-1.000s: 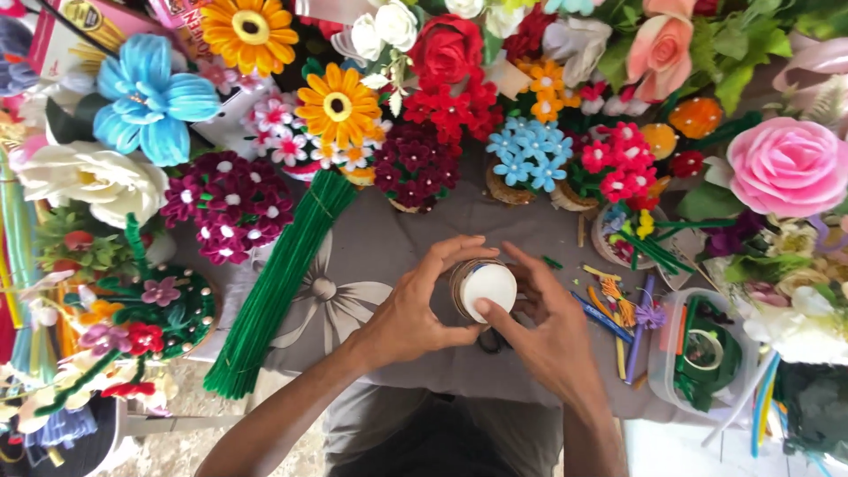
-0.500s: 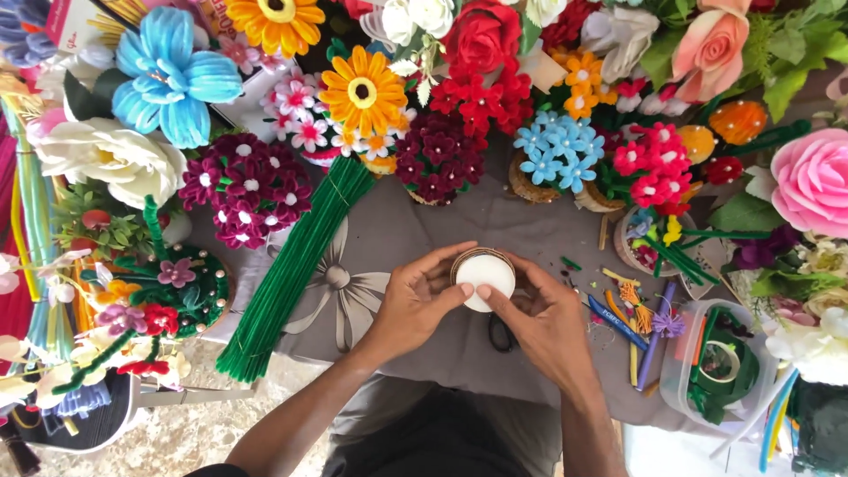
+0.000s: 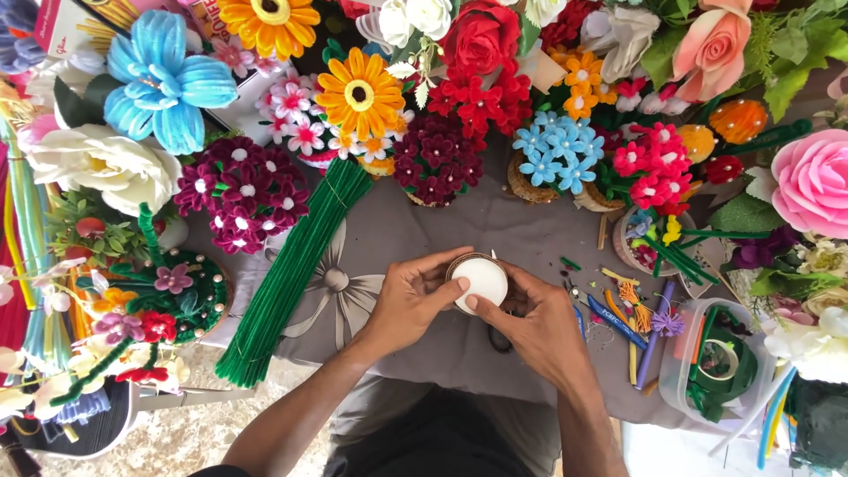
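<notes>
A red-and-white printed box [image 3: 66, 26] lies at the top left corner, partly hidden behind the blue flower [image 3: 168, 79].

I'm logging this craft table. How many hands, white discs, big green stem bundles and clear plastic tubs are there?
Hands: 2 (left hand, right hand, both holding the disc)
White disc: 1
Big green stem bundle: 1
Clear plastic tub: 1
Total: 5

Grey cloth-covered table [image 3: 530, 238] above pale speckled floor [image 3: 177, 433].
</notes>
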